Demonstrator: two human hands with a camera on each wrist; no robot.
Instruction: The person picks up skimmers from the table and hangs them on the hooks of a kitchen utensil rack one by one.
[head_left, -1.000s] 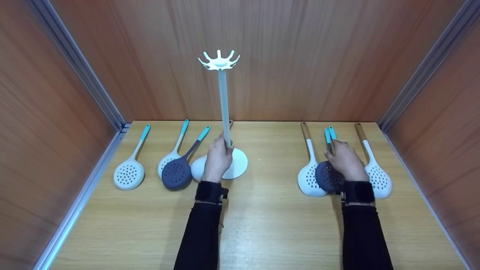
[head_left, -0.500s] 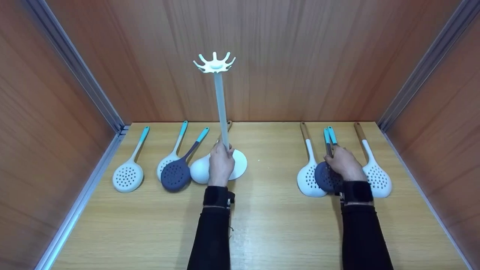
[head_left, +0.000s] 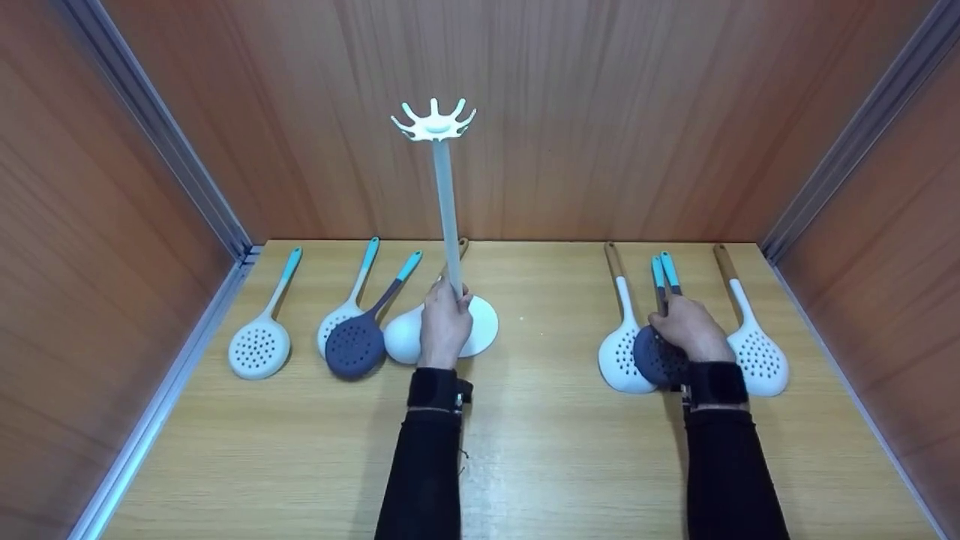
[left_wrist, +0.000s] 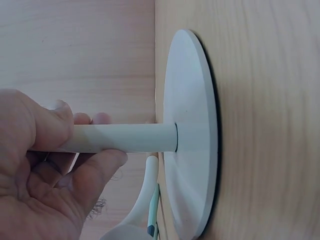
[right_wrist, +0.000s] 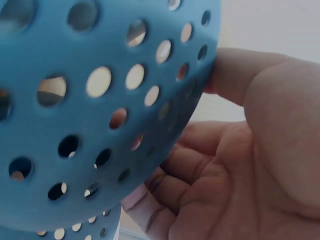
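My left hand (head_left: 445,330) grips the pole of a white utensil stand (head_left: 445,199), with thumb and fingers wrapped round it low down, above the disc base (left_wrist: 192,135). Hooks fan out at the top of the upright pole, with nothing hanging on them. My right hand (head_left: 691,328) holds a dark blue skimmer (head_left: 654,356), its thumb and fingers at the perforated head (right_wrist: 115,100) in the right wrist view. Two turquoise-tipped handles (head_left: 670,270) rise side by side beyond this hand. A second perforated head (right_wrist: 95,230) shows below the first one.
White skimmers with wooden handles flank the right hand, one left (head_left: 624,356) and one right (head_left: 759,360). Beside the stand's base lies a white utensil (head_left: 403,337) with a wooden handle. Farther left are a dark skimmer (head_left: 355,349) and white skimmers (head_left: 259,349) with turquoise handles. Wooden walls enclose the table.
My left forearm and wrist have swung to the right, and the hand has turned a little on the pole. The right hand still holds the skimmer and has barely moved.
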